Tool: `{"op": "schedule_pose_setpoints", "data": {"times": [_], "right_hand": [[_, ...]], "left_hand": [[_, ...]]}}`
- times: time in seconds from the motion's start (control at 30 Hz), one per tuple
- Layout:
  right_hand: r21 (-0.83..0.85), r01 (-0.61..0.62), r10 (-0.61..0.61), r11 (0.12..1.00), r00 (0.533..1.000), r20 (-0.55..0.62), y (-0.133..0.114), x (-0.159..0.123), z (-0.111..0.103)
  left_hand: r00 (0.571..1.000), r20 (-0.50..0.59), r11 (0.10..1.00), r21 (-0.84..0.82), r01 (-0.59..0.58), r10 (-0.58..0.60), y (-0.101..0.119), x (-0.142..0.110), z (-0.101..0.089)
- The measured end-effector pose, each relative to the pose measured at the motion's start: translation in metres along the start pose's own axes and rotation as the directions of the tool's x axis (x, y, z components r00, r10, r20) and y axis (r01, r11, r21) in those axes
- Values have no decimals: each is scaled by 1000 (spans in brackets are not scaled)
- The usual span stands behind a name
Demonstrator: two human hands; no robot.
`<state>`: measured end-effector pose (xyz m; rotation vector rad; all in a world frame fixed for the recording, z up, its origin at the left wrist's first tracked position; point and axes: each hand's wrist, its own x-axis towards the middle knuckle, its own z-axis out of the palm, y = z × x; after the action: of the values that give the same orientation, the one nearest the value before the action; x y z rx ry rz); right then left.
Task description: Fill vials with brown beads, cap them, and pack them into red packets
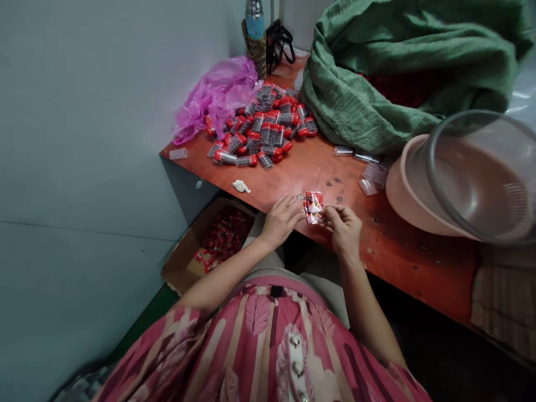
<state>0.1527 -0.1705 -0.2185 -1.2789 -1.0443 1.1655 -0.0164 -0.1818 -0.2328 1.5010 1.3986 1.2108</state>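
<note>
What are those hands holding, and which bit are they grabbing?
The right hand pinches small red printed pieces by their right side. The left hand is at their left; whether it grips too, I can't tell.

The person's left hand (282, 219) and right hand (345, 226) were close together at the near edge of the red table (439, 279).
The left forearm (228, 272) slanted forward and inward to that edge, its hand turned palm down, the fingers outstretched and nearly side by side, fingertips over the tabletop. The right forearm (371, 312) also angled inward, its wrist (350, 257) about level with the edge; over the table, thumb and forefinger were pinched and the other fingers curled.
</note>
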Motion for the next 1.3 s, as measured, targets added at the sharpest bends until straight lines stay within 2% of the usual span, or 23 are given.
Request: {"op": "schedule_pose_setpoints", "data": {"times": [0.03, 0.1, 0.17, 0.27, 0.4, 0.53, 0.63, 0.7, 0.77, 0.83, 0.93, 1.0, 1.07, 1.13, 1.2, 1.3], "right_hand": [[-8, 9, -9, 1000, 1000, -8, 0, 0, -3], [-25, 25, -25, 999, 1000, -18, 1, -3, -7], [-42, 22, -23, 999, 999, -22, 3, -4, -12], [-66, 18, -20, 998, 999, -29, 9, -2, -18], [-159, 66, -79, 985, 994, -74, 16, 10, -17], [-211, 69, -83, 975, 995, -59, 17, 25, -8], [-104, 49, -49, 993, 999, -1, 13, 34, 1], [-38, 45, -44, 998, 999, 23, 7, 37, 8], [-10, 17, -16, 1000, 997, 79, 2, 39, 17], [-37, -38, 44, 999, 980, 194, -2, 43, 27], [-143, -60, 109, 988, 925, 364, -4, 57, 45], [-238, 32, 70, 971, 911, 406, -5, 73, 59], [-386, 220, -54, 896, 916, 399, -6, 93, 77], [-558, 421, -200, 715, 888, 413, -9, 114, 100], [-678, 558, -282, 477, 829, 484, -13, 131, 126], [-702, 697, -274, 146, 711, 648, -17, 147, 163]], "left_hand": [[997, 67, 995, 91, -43, 37, 2, 13, 14], [990, 125, 963, 252, -97, 67, -1, 32, 35], [985, 152, 925, 356, -129, 79, -6, 40, 48], [982, 164, 898, 411, -157, 97, -13, 42, 53], [981, 155, 907, 387, -167, 115, -14, 40, 52], [985, 117, 951, 266, -155, 128, -8, 36, 50], [994, 58, 989, 108, -101, 95, 1, 30, 42], [999, -36, 996, -84, -19, 16, 6, 27, 33], [988, -67, 941, -319, 110, -138, 8, 25, 22], [959, 20, 831, -495, 254, -281, 5, 24, 9], [917, 139, 685, -624, 374, -374, -3, 24, -9], [897, 130, 626, -673, 393, -423, -8, 22, -20], [873, 102, 587, -702, 402, -477, -12, 19, -29], [843, 70, 553, -726, 410, -533, -15, 15, -36], [808, 52, 503, -758, 415, -587, -17, 11, -42], [755, 54, 415, -809, 416, -654, -19, 5, -50]]}}
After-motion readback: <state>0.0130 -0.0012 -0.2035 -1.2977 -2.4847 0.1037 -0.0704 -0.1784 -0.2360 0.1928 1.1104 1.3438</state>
